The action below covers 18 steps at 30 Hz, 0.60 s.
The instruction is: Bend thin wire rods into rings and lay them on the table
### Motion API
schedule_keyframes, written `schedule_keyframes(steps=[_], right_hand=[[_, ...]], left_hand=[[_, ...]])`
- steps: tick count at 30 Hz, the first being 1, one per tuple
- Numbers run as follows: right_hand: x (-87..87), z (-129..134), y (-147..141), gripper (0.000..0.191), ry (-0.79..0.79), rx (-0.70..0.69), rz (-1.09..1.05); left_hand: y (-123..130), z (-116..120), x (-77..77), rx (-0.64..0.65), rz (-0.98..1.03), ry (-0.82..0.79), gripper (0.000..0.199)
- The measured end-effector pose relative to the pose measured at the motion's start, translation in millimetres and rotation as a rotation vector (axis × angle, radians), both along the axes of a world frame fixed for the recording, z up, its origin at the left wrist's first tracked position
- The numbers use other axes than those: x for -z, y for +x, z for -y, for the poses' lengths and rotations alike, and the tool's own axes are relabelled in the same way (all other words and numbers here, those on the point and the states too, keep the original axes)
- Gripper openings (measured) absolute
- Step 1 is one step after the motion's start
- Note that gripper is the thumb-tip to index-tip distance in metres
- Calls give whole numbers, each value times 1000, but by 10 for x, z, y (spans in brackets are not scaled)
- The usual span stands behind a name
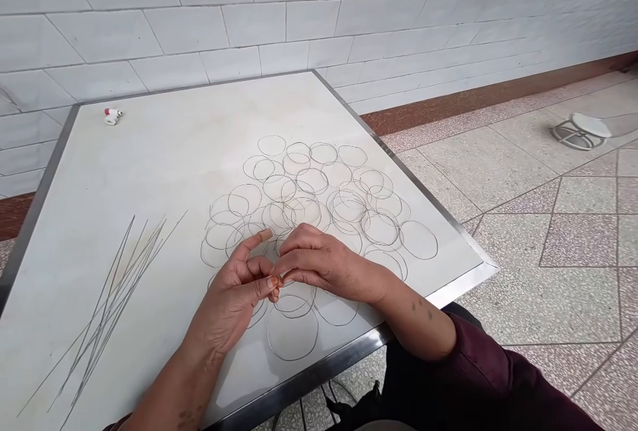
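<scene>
In the head view, the left hand (244,285), palm turned up, and the right hand (319,258), wrist bent and palm down, meet above the near part of the bench (164,132). Both pinch a thin wire ring (275,298) at their fingertips, left index extended. Wire loops (419,240) spread beneath and beyond it; straight wires (119,285) lie left of it.

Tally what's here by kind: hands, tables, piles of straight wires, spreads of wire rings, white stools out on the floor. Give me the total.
Hands (left, right): 2
Table: 1
Straight-wire pile: 1
Ring spread: 1
White stool: 1
Total: 6
Single rings overlap too much to count.
</scene>
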State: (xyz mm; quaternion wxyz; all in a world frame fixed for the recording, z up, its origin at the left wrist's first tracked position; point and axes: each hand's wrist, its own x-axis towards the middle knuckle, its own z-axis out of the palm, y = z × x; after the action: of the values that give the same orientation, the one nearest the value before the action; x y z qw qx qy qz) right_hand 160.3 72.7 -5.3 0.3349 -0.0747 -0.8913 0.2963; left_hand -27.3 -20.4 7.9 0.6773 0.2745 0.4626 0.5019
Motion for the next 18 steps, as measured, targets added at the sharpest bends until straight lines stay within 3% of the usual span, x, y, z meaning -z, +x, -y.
schedule_keyframes(steps=[11,18], right_hand=[[-39,1,22,22,-310,-90,37],[-37,0,33,15,-321,-75,26]], left_hand=[[14,20,-1,25,-123,51,77],[20,11,33,40,-140,49,78]])
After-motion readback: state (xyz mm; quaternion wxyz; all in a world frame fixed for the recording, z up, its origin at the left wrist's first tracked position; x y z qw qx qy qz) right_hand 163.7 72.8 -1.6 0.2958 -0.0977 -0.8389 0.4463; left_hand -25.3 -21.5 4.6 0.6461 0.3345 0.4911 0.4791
